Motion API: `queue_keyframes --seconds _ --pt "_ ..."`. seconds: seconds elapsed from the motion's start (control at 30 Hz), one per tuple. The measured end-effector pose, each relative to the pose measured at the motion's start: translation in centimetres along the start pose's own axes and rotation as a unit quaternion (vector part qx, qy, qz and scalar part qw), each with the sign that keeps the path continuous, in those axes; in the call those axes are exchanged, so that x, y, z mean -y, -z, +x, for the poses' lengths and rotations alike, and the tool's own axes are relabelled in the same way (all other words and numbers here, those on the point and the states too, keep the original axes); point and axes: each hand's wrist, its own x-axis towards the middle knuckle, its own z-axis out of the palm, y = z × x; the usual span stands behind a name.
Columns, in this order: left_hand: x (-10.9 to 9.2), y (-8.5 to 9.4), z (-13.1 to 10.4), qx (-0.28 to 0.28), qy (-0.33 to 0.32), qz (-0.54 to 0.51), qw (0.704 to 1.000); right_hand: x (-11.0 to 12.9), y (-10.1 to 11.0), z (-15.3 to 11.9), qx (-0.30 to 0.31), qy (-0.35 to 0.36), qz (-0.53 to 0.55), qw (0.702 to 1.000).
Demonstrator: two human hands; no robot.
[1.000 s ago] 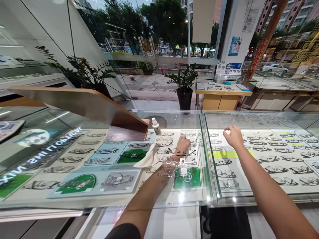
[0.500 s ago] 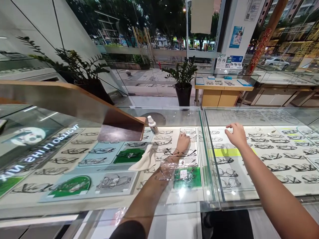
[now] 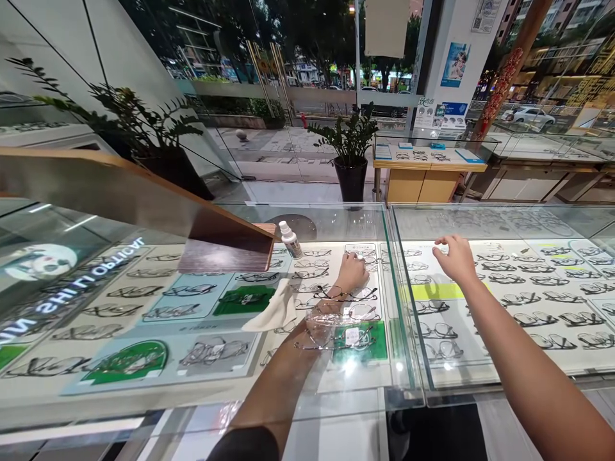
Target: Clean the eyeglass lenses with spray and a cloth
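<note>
My left hand point(image 3: 353, 274) is inside the glass display case, seen through its top, near the back rows of glasses. Its fingers are curled round something I cannot make out. Above the left forearm, several glasses point(image 3: 346, 294) lie on the glass top, with clear plastic round some. My right hand point(image 3: 454, 257) hovers over the right-hand case, thumb and fingers apart, holding nothing. Left of my left hand, a white cloth point(image 3: 276, 308) and a small white-capped bottle point(image 3: 290, 240) rest on the glass. A green card point(image 3: 369, 342) shows nearer the front.
A wooden-edged mirror or stand point(image 3: 225, 253) leans across the left side of the counter. Rows of glasses point(image 3: 535, 320) fill the right case. Behind the counter are a potted plant point(image 3: 350, 176) and a low wooden display table point(image 3: 427, 182).
The view has shifted slightly, moving the counter items a little left in the picture. My left hand has turned slightly within the case; my right hand has kept nearly the same pose.
</note>
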Motion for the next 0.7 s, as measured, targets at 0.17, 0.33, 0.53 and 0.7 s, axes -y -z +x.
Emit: queue_keyframes --seconds 0.17,0.33,0.53,0.7 --pt "0.4 -0.2 0.4 0.012 -0.003 0.007 1.000 -0.6 -0.4 0.2 -0.018 0.015 0.009 1.000" --pt "0.6 -0.2 0.8 0.026 -0.004 0.015 1.000 -0.9 -0.6 0.2 -0.025 0.022 0.018 0.999" --pt "0.7 -0.4 0.5 0.039 -0.009 0.020 0.999 -0.5 -0.4 0.2 -0.010 0.013 0.002 1.000" --pt "1.2 -0.4 -0.1 0.036 -0.012 0.021 0.999 -0.5 -0.5 0.2 -0.016 0.011 0.008 1.000"
